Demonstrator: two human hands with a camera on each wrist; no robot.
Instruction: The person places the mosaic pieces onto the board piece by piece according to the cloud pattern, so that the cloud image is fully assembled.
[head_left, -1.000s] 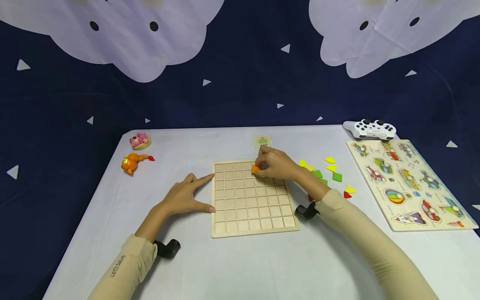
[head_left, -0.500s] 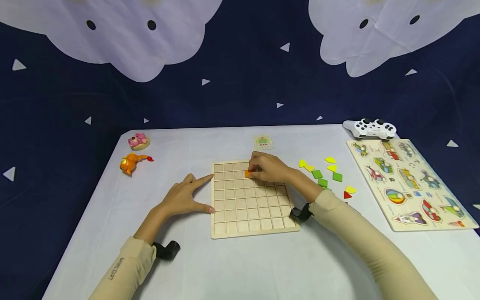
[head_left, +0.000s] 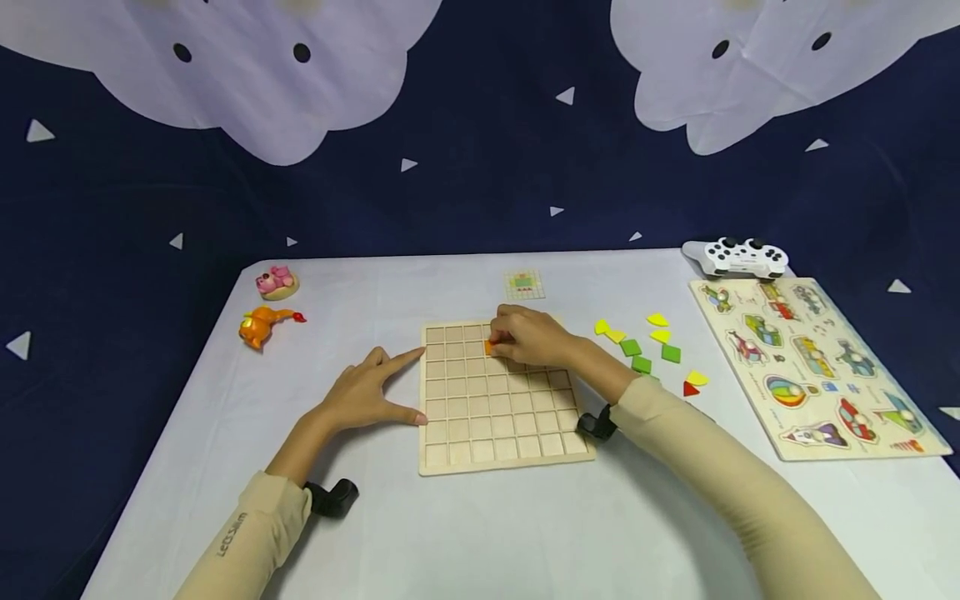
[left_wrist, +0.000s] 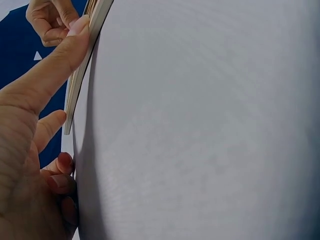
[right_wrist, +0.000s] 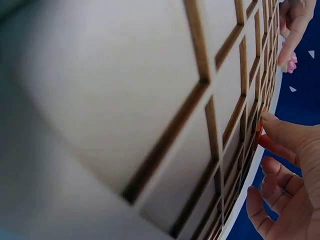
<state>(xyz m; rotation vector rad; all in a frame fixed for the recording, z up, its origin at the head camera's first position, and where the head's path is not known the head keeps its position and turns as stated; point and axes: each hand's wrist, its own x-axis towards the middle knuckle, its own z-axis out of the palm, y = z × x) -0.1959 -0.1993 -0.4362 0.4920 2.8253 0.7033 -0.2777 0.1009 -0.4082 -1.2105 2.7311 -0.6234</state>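
Observation:
A wooden grid board [head_left: 506, 467] with square compartments lies flat on the white table. My left hand [head_left: 358, 396] is at its left edge, thumb and index finger stretched out with both tips against the rim. Over the upper middle of the grid, my right hand [head_left: 536, 335] pinches a small orange tile [head_left: 488, 347] between thumb and index finger. In the right wrist view the orange tile [right_wrist: 259, 121] is down at the grid's dividers, mostly covered by the fingertips. The remaining fingers of that hand are loosely bent.
Right of the board lie loose green tiles [head_left: 671, 354], yellow pieces [head_left: 660, 336] and a red triangle [head_left: 690, 389]. A small pattern card [head_left: 524, 284] lies behind it. A picture puzzle board [head_left: 817, 367] and white game controller [head_left: 738, 258] are far right; orange [head_left: 258, 327] and pink [head_left: 277, 282] figurines stand left.
My right hand has moved left across the grid with the orange tile and come slightly nearer. More loose pieces show beside its forearm. The left hand has stayed at the board's edge.

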